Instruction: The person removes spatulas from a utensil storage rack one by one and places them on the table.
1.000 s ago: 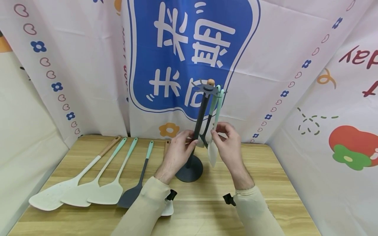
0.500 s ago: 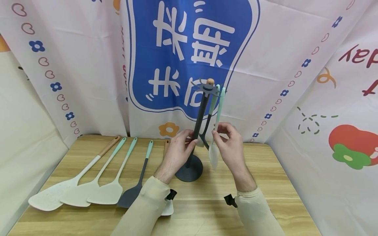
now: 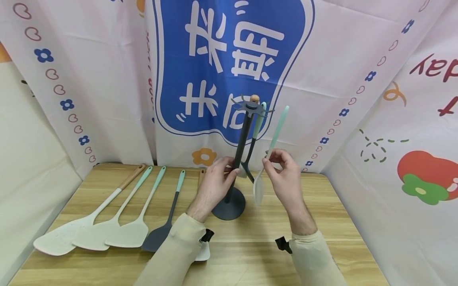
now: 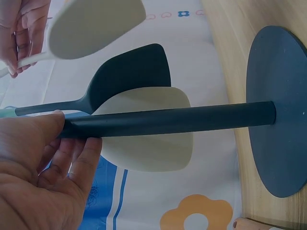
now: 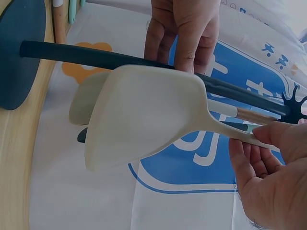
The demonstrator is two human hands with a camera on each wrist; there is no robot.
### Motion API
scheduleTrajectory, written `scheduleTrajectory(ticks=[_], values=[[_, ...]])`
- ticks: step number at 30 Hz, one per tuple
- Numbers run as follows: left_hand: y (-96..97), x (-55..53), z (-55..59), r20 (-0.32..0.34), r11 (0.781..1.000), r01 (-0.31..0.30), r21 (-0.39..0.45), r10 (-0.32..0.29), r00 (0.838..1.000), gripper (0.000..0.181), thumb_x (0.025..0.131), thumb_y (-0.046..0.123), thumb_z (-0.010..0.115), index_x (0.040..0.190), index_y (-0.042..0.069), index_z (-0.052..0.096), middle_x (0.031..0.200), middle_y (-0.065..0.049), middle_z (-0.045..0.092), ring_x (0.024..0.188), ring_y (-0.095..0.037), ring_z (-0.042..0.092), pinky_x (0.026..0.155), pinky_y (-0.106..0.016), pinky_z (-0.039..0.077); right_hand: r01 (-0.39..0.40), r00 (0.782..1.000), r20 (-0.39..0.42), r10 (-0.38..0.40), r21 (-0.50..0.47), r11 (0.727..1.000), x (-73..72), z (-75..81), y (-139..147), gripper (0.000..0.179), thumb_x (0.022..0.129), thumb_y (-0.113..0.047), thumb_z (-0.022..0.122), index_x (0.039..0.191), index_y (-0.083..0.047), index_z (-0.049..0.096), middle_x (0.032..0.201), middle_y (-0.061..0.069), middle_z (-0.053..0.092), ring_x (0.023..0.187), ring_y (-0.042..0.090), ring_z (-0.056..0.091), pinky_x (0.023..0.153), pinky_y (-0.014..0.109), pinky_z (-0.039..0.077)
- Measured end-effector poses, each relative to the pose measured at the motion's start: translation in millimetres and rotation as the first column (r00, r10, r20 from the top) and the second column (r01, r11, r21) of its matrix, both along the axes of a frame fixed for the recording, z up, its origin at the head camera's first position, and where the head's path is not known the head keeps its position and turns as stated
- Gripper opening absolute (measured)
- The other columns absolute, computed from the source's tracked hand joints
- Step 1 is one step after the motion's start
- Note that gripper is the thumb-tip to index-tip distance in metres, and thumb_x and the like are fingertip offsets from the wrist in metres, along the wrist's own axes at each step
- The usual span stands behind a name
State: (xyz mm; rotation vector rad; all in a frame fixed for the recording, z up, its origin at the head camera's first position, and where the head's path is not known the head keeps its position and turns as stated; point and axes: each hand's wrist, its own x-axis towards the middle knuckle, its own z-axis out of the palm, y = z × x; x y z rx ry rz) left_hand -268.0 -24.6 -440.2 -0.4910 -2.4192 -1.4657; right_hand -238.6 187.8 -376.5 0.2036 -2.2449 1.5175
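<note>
My left hand (image 3: pixel 214 180) grips the black pole of an upright utensil stand (image 3: pixel 244 137), with fingers and thumb around it above the round base. To its right, my right hand (image 3: pixel 285 174) pinches a cream turner (image 5: pixel 148 112) by its neck. Its mint handle (image 3: pixel 280 125) leans up and right, apart from the hook ring, and the cream blade points down. Still on the hooks hang a dark turner (image 4: pixel 129 76) with a mint handle and a cream turner (image 4: pixel 148 158) behind the pole. The right wrist view shows that one's wooden-ended handle.
Left of the stand, several turners lie side by side on the wooden table (image 3: pixel 286 254): a white one (image 3: pixel 57 242) with a wooden handle, cream ones (image 3: pixel 129 234) and a dark one (image 3: pixel 157 236). My left sleeve partly hides another. A printed cloth (image 3: pixel 340 71) hangs behind.
My right hand has moved right, taking the cream turner's handle away from the hook ring and tilting its top rightward. My left hand stays on the pole.
</note>
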Motion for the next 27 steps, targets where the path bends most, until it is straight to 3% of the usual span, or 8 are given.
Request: scheduleTrajectory(ticks=[7,16,23,27], values=[[-0.1,0.2,0.1,0.000,1.000,-0.004,-0.006,0.004,1.000,0.026,0.116,0.015,0.077,0.140,0.005,0.076,0.136,-0.017,0.077,0.122,-0.034,0.084,0.103,-0.046,0.075,0.014,0.999,0.040,-0.016,0.053,0.999,-0.9,-6.5,7,0.026,0.112,-0.004,0.077,0.137,0.003,0.073,0.128,0.025,0.076,0.118,0.034,0.078,0.092,0.011,0.065],[0.1,0.0,0.2,0.000,1.000,-0.007,-0.008,0.007,1.000,0.026,0.116,0.015,0.077,0.140,0.004,0.076,0.136,-0.018,0.077,0.122,-0.035,0.084,0.103,-0.046,0.075,0.042,0.988,0.141,-0.062,0.146,0.988,-4.9,-15.5,16,0.028,0.114,-0.011,0.079,0.138,0.001,0.071,0.131,0.024,0.077,0.122,0.036,0.078,0.099,0.023,0.069],[0.0,0.4,0.7,0.005,1.000,-0.012,-0.013,0.012,1.000,0.026,0.116,0.015,0.077,0.140,0.005,0.076,0.136,-0.017,0.077,0.122,-0.034,0.084,0.104,-0.046,0.075,0.049,0.979,0.181,-0.094,0.242,0.969,-6.2,-25.6,23,0.027,0.114,-0.014,0.078,0.135,0.001,0.072,0.126,0.023,0.079,0.119,0.038,0.080,0.091,0.018,0.063],[-0.1,1.1,1.1,0.010,1.000,-0.010,-0.014,0.010,1.000,0.027,0.116,0.015,0.077,0.140,0.005,0.076,0.136,-0.017,0.077,0.122,-0.034,0.084,0.104,-0.046,0.075,0.037,0.973,0.208,-0.098,0.279,0.959,-8.6,-32.8,27,0.024,0.114,-0.015,0.078,0.133,0.001,0.073,0.122,0.021,0.079,0.118,0.037,0.080,0.100,0.038,0.070]])
